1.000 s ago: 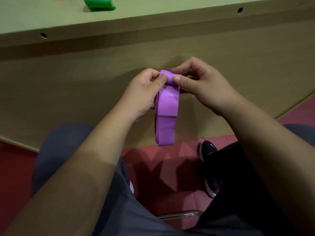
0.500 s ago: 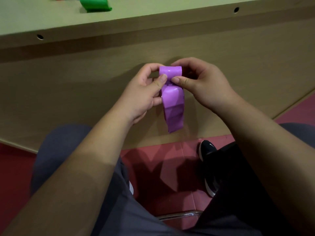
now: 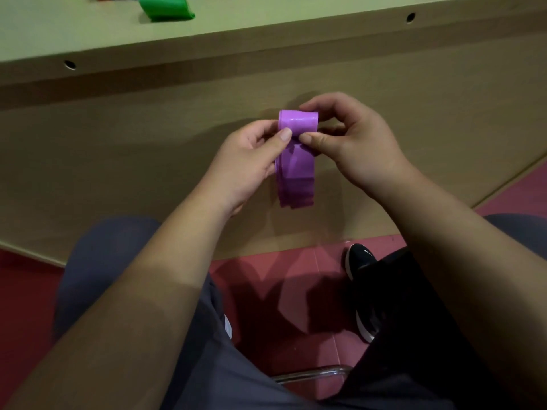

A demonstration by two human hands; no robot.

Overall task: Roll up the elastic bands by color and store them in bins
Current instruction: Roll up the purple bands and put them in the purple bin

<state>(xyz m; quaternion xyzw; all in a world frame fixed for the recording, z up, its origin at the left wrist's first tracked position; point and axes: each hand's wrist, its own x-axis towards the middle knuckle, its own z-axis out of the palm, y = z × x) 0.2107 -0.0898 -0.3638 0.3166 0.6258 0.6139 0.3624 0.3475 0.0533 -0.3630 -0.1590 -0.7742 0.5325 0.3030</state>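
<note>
Both hands hold a purple elastic band [image 3: 296, 149] in front of the surface's [image 3: 88, 34] front panel. The left hand [image 3: 248, 164] and right hand [image 3: 352, 143] pinch its rolled top, loose layers hanging below. A green band [image 3: 164, 7] lies on the surface.

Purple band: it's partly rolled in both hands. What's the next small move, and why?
Likely roll one more turn downward. The left hand and right hand pinch the rolled top of the purple band between thumbs and fingers, while its loose tail hangs unrolled below. No bin is in view, so storing it seems premature.
</note>
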